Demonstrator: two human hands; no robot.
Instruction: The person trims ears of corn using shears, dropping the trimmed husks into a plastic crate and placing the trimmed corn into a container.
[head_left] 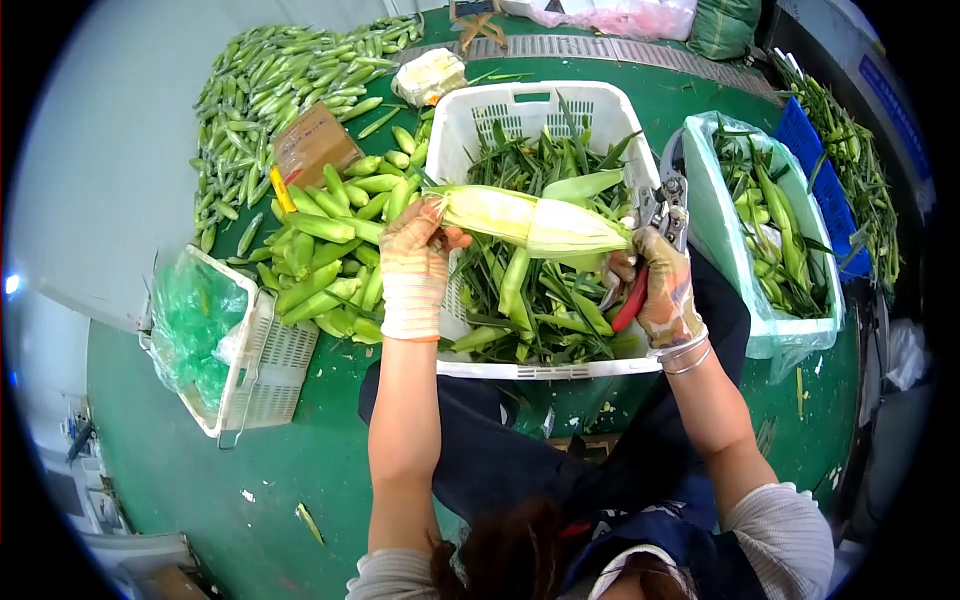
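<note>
An ear of corn in pale green husk lies crosswise in front of me. My gloved left hand is closed around its left end. In my gloved right hand is a pair of pruning shears with a red handle, its metal head pointing up. That hand is also at the ear's right end; whether its fingers grip the ear is hidden. Below the corn stands a white plastic crate, filled with green husks and leaves.
Husked-on corn ears are piled at left beside a cardboard box. Wrapped ears lie behind. A white basket holds green plastic bags. At right are a lined crate of husks and a blue crate.
</note>
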